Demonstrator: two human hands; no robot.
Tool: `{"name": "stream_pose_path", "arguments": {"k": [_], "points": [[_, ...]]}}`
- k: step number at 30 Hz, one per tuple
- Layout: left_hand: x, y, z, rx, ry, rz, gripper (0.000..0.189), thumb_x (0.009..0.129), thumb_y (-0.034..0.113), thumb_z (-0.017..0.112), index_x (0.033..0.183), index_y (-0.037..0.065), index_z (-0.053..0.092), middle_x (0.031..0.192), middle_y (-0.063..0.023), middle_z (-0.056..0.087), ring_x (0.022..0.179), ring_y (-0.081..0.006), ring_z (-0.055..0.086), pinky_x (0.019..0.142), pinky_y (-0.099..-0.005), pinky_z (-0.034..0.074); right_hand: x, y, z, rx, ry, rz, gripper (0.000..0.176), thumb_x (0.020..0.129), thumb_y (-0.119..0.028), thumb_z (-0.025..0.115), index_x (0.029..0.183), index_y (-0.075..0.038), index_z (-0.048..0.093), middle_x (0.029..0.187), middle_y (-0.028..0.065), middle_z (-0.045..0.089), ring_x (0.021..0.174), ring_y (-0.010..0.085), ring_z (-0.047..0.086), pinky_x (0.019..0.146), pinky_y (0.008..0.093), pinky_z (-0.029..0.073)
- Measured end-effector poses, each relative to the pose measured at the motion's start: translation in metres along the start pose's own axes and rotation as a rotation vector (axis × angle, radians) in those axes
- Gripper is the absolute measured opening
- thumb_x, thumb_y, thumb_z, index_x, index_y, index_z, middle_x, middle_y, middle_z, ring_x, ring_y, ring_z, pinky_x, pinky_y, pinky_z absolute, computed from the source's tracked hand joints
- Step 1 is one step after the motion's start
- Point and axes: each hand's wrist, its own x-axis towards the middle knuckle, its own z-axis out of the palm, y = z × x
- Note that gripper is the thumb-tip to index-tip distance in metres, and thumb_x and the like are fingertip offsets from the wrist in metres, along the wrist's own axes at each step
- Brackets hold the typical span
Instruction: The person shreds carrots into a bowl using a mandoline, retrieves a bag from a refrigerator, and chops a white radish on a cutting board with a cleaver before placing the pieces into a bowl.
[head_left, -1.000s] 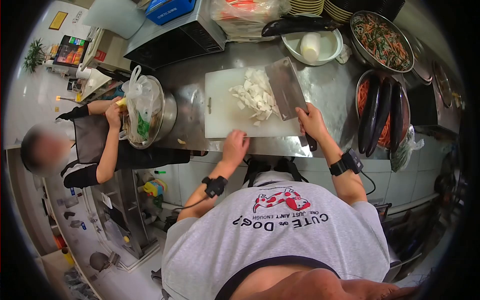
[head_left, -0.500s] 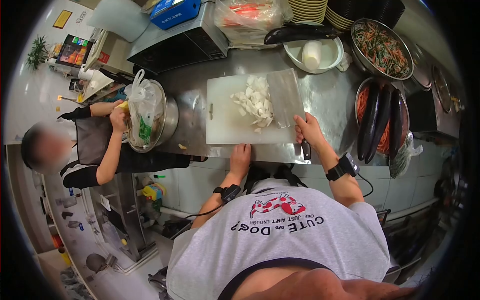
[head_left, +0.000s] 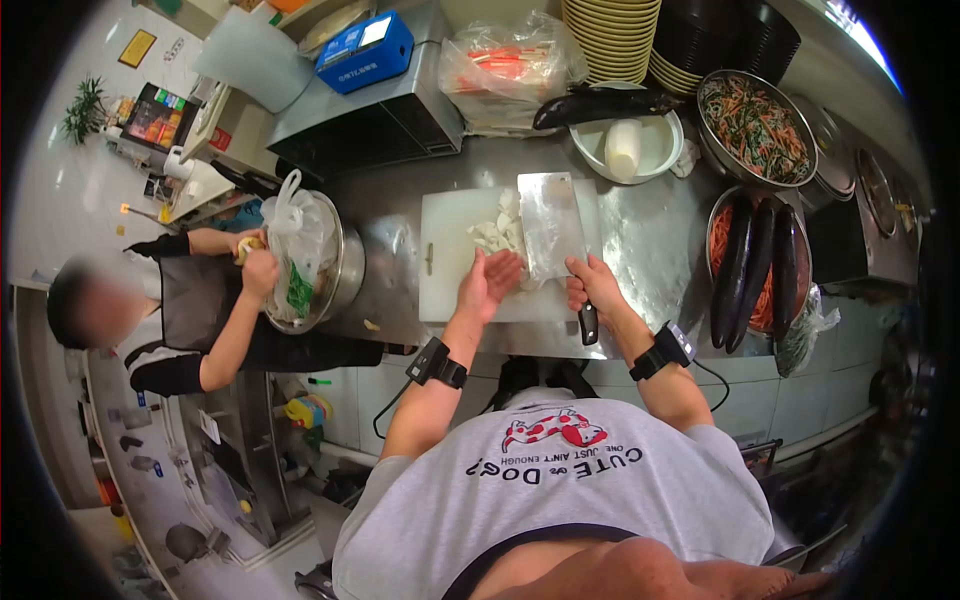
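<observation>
My right hand (head_left: pixel 597 284) is wrapped round the dark handle of a cleaver (head_left: pixel 550 225). The cleaver's broad blade lies over the right part of the white cutting board (head_left: pixel 448 290), beside the chopped white pieces (head_left: pixel 497 235). My left hand (head_left: pixel 488 285) is over the board's near side with its fingers stretched out and the palm turned toward the blade. It is close to the near edge of the pile and holds nothing. Blade and left hand partly hide the pieces.
Eggplants (head_left: pixel 757 265) lie on a bowl of orange shreds at right. A white bowl (head_left: pixel 590 158) holds a peeled white piece; another eggplant (head_left: pixel 600 105) rests over its rim. A microwave (head_left: pixel 365 115) stands behind. At left, a co-worker (head_left: pixel 205 310) works over a metal bowl (head_left: pixel 345 265).
My left hand has risen from the table's front edge to over the board and opened out. The cleaver has moved left against the pile. The camera view has shifted slightly.
</observation>
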Motion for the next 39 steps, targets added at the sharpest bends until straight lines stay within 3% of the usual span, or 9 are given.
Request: {"name": "stream_pose_path", "arguments": {"k": [2, 5, 16, 22, 24, 25, 27, 34, 39], "points": [[-0.006, 0.008, 0.023, -0.355, -0.347, -0.309, 0.048, 0.096, 0.023, 0.059, 0.135, 0.000, 0.044, 0.130, -0.0149, 0.055, 0.120, -0.0288, 0.054, 0.107, -0.0419, 0.040, 0.004, 0.005, 0.008, 0.033, -0.003, -0.007, 0.013, 0.097, -0.021, 0.055, 0.095, -0.015, 0.044, 0.060, -0.0040, 0.040, 0.043, 0.0064, 0.035, 0.038, 0.0250, 0.034], [-0.013, -0.003, 0.036, -0.167, -0.574, -0.217, 0.051, 0.095, 0.013, 0.057, 0.140, 0.001, 0.037, 0.137, -0.0137, 0.049, 0.125, -0.0275, 0.049, 0.112, -0.0431, 0.034, 0.006, 0.012, 0.017, -0.005, 0.030, -0.008, 0.012, 0.097, -0.020, 0.055, 0.100, -0.013, 0.046, 0.060, -0.0037, 0.040, 0.042, 0.0067, 0.035, 0.038, 0.0252, 0.034], [0.036, 0.012, 0.020, -0.001, -0.550, -0.244, 0.045, 0.092, -0.004, 0.048, 0.136, 0.001, 0.040, 0.131, -0.0137, 0.053, 0.120, -0.0242, 0.054, 0.105, -0.0357, 0.043, -0.040, 0.016, 0.006, -0.258, 0.060, 0.005, 0.015, 0.096, -0.018, 0.054, 0.104, -0.007, 0.047, 0.059, -0.0021, 0.039, 0.043, 0.0095, 0.038, 0.041, 0.0282, 0.037], [0.059, 0.026, 0.013, 0.149, -0.347, 0.018, 0.045, 0.092, 0.000, 0.053, 0.137, 0.001, 0.044, 0.137, -0.0137, 0.050, 0.127, -0.0263, 0.049, 0.107, -0.0373, 0.040, -0.090, 0.040, -0.012, -0.389, 0.164, 0.007, 0.014, 0.097, -0.017, 0.055, 0.099, -0.007, 0.044, 0.057, -0.0021, 0.040, 0.042, 0.0086, 0.039, 0.039, 0.0275, 0.036], [0.056, 0.030, 0.013, 1.118, -0.279, 0.732, 0.040, 0.091, 0.000, 0.054, 0.131, 0.003, 0.053, 0.141, -0.0138, 0.048, 0.131, -0.0294, 0.046, 0.107, -0.0441, 0.037, -0.103, 0.054, -0.018, -0.404, 0.261, -0.051, 0.015, 0.096, -0.017, 0.055, 0.098, -0.007, 0.043, 0.057, -0.0020, 0.040, 0.042, 0.0088, 0.040, 0.038, 0.0278, 0.037], [0.046, 0.037, 0.021, 1.117, -0.289, 0.720, 0.040, 0.091, 0.000, 0.054, 0.131, 0.003, 0.053, 0.141, -0.0138, 0.048, 0.131, -0.0294, 0.046, 0.107, -0.0441, 0.037, -0.109, 0.061, -0.019, -0.426, 0.340, -0.099, 0.015, 0.096, -0.016, 0.055, 0.097, -0.007, 0.043, 0.057, -0.0019, 0.040, 0.041, 0.0090, 0.040, 0.038, 0.0280, 0.037], [0.033, 0.048, 0.039, 1.793, -0.219, 0.798, 0.037, 0.088, 0.000, 0.056, 0.125, 0.003, 0.058, 0.144, -0.0147, 0.044, 0.131, -0.0346, 0.045, 0.109, -0.0448, 0.034, -0.116, 0.070, -0.021, -0.389, 0.394, -0.133, 0.015, 0.096, -0.016, 0.055, 0.098, -0.007, 0.043, 0.057, -0.0017, 0.040, 0.041, 0.0092, 0.040, 0.038, 0.0280, 0.037], [0.067, 0.049, 0.056, 1.608, -0.335, 0.729, 0.055, 0.087, -0.001, 0.055, 0.139, 0.003, 0.041, 0.142, -0.0263, 0.039, 0.130, -0.0417, 0.042, 0.106, -0.0405, 0.038, -0.127, 0.063, -0.034, -0.230, 0.460, -0.264, 0.014, 0.095, -0.014, 0.053, 0.097, -0.003, 0.046, 0.057, 0.0007, 0.044, 0.039, 0.0102, 0.042, 0.039, 0.0285, 0.041], [0.067, 0.040, 0.150, 1.473, -0.401, 1.085, 0.076, 0.077, 0.013, 0.075, 0.141, 0.003, 0.036, 0.137, -0.0268, 0.042, 0.118, -0.0439, 0.049, 0.096, -0.0440, 0.045, -0.123, 0.055, -0.066, -0.222, 0.407, -0.234, 0.014, 0.095, -0.014, 0.055, 0.099, -0.006, 0.044, 0.056, -0.0006, 0.041, 0.039, 0.0104, 0.041, 0.038, 0.0288, 0.038]]}}
